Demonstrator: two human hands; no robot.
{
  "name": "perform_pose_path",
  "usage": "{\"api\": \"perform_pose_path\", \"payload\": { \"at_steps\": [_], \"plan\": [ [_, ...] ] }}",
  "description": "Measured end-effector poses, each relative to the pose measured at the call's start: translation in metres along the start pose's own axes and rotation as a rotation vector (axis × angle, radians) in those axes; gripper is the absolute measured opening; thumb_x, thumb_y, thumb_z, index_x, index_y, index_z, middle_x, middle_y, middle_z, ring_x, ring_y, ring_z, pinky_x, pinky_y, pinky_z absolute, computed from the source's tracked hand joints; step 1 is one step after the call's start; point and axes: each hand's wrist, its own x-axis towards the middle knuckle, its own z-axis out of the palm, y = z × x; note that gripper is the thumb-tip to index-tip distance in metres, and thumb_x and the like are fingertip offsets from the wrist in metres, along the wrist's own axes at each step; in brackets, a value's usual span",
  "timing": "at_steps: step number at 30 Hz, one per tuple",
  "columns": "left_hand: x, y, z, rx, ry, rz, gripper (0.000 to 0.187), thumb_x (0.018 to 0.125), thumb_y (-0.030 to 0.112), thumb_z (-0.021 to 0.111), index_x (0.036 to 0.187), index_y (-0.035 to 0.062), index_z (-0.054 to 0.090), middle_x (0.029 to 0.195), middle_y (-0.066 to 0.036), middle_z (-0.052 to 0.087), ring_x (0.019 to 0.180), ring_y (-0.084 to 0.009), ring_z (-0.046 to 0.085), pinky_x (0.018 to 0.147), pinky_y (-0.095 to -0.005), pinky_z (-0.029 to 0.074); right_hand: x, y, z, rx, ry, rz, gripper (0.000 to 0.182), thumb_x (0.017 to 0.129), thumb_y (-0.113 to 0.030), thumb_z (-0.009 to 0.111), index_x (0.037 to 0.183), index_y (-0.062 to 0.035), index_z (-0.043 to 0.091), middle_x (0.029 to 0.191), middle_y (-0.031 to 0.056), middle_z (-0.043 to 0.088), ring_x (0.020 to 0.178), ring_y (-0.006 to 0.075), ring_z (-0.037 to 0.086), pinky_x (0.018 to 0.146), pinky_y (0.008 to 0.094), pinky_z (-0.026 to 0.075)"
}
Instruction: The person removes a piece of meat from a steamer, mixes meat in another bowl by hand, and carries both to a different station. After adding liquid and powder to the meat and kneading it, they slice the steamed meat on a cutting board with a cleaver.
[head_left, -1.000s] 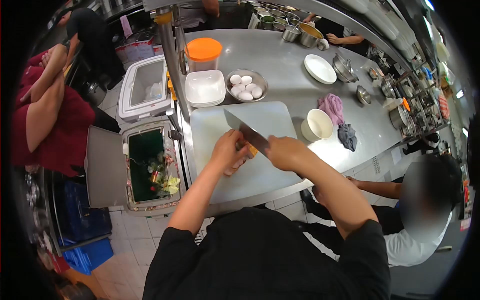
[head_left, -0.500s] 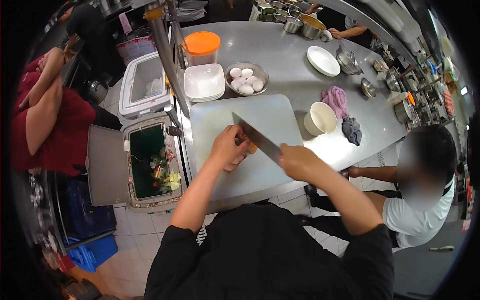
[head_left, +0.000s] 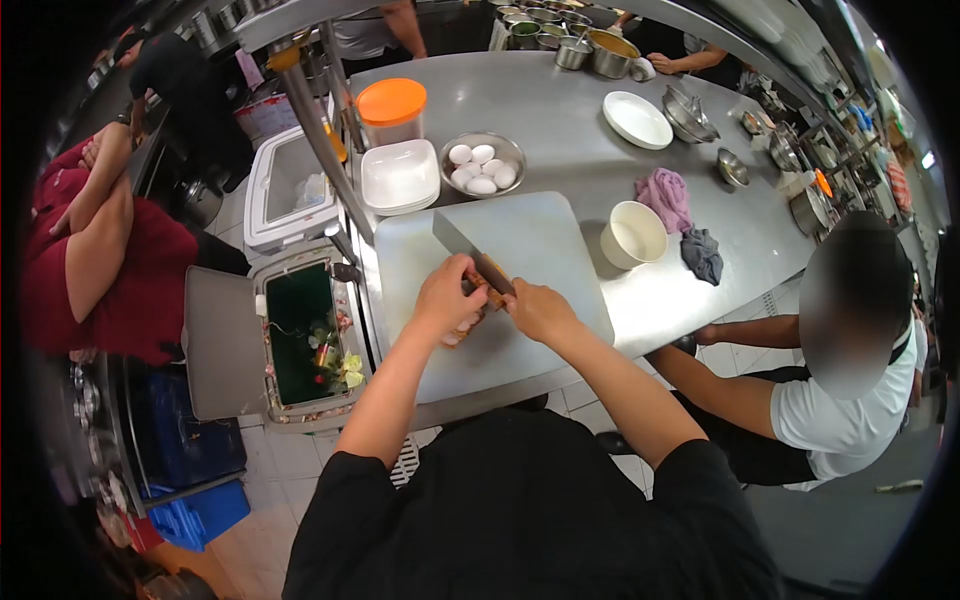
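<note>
A wide-bladed kitchen knife lies angled across the white cutting board, its tip toward the far left. My right hand is closed round its handle. My left hand has its fingers bent over a browned piece of meat, right beside the blade. The meat shows a golden-brown outside and paler parts, and the fingers hide some of it. Both hands are close together over the middle of the board.
Beyond the board stand a metal bowl of eggs, stacked white dishes and an orange-lidded tub. At right are a cream container and cloths. An open waste bin stands left. A person in white is close at right.
My right hand has moved left and inward with the knife, bringing the blade farther left against my left fingers. My left hand stays on the meat. The view has shifted slightly.
</note>
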Motion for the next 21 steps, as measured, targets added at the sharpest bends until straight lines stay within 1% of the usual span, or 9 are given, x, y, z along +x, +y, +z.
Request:
{"api": "perform_pose_path", "payload": {
  "at_steps": [2,4,8,10,12,14,17,19,21],
  "plan": [
    [0.003,0.001,-0.001,0.008,-0.002,-0.006,0.034,0.076,0.022,0.073,0.098,0.0048,0.054,0.095,-0.013,0.062,0.089,-0.0328,0.061,0.076,-0.0408,0.048,-0.010,0.001,-0.003,0.006,-0.075,0.055,0.025,0.099,-0.027,0.047,0.104,-0.0030,0.053,0.083,0.0220,0.068,0.080,0.0429,0.066,0.073,0.0543,0.050],
    [0.000,0.010,-0.010,0.018,-0.081,-0.149,0.038,0.076,0.021,0.073,0.106,0.0047,0.055,0.103,-0.016,0.065,0.096,-0.0337,0.063,0.080,-0.0403,0.050,-0.036,0.013,-0.005,0.020,-0.117,0.088,0.026,0.099,-0.028,0.047,0.105,-0.0032,0.054,0.084,0.0221,0.068,0.082,0.0432,0.066,0.074,0.0543,0.050],
    [-0.014,0.001,-0.027,0.073,-0.067,-0.138,0.048,0.076,0.021,0.072,0.118,0.0046,0.055,0.114,-0.018,0.065,0.105,-0.0349,0.063,0.087,-0.0403,0.050,-0.091,0.043,-0.032,0.065,-0.202,0.167,0.034,0.098,-0.033,0.050,0.106,-0.0002,0.057,0.092,0.0239,0.069,0.090,0.0451,0.065,0.080,0.0527,0.050],
    [-0.020,0.000,-0.036,0.166,-0.024,-0.024,0.046,0.079,0.021,0.067,0.121,0.0044,0.059,0.117,-0.017,0.065,0.109,-0.0334,0.060,0.101,-0.0431,0.041,-0.111,0.059,-0.045,0.080,-0.229,0.195,0.036,0.098,-0.034,0.051,0.106,0.0010,0.058,0.093,0.0249,0.069,0.092,0.0458,0.064,0.082,0.0517,0.051],
    [-0.015,0.003,-0.033,0.236,0.041,0.034,0.043,0.081,0.024,0.066,0.119,0.0038,0.060,0.116,-0.017,0.066,0.111,-0.0325,0.059,0.103,-0.0442,0.038,-0.126,0.075,-0.052,0.297,-0.057,0.210,0.039,0.097,-0.034,0.054,0.107,0.0031,0.057,0.095,0.0270,0.068,0.093,0.0476,0.064,0.084,0.0505,0.050],
    [-0.003,0.010,-0.021,0.299,0.105,0.095,0.041,0.084,0.027,0.065,0.117,0.0032,0.061,0.114,-0.017,0.066,0.112,-0.0317,0.059,0.106,-0.0454,0.034,-0.125,0.083,-0.066,0.357,-0.048,0.290,0.040,0.097,-0.035,0.054,0.106,0.0037,0.057,0.096,0.0275,0.068,0.094,0.0482,0.063,0.085,0.0503,0.050],
    [0.027,0.041,0.014,0.542,-0.027,0.052,0.040,0.087,0.036,0.064,0.112,0.0045,0.063,0.112,-0.014,0.067,0.109,-0.0306,0.060,0.104,-0.0475,0.034,-0.111,0.096,-0.077,0.377,-0.022,0.415,0.037,0.096,-0.032,0.054,0.103,0.0042,0.055,0.096,0.0297,0.067,0.095,0.0493,0.063,0.086,0.0517,0.049],
    [0.044,0.073,0.031,0.711,-0.385,-0.286,0.053,0.088,0.049,0.063,0.120,0.0072,0.060,0.111,-0.014,0.067,0.112,-0.0318,0.058,0.105,-0.0499,0.033,-0.101,0.113,-0.061,0.320,0.024,0.401,0.030,0.094,-0.026,0.054,0.100,0.0032,0.055,0.095,0.0315,0.066,0.095,0.0498,0.062,0.083,0.0536,0.049],
    [0.048,0.084,0.054,0.737,-0.380,-0.237,0.053,0.085,0.046,0.066,0.121,0.0073,0.059,0.115,-0.013,0.066,0.113,-0.0317,0.058,0.104,-0.0488,0.034,-0.098,0.121,-0.049,0.262,0.036,0.367,0.028,0.092,-0.025,0.054,0.100,0.0024,0.055,0.094,0.0312,0.066,0.093,0.0498,0.062,0.082,0.0544,0.049]
  ]
}}
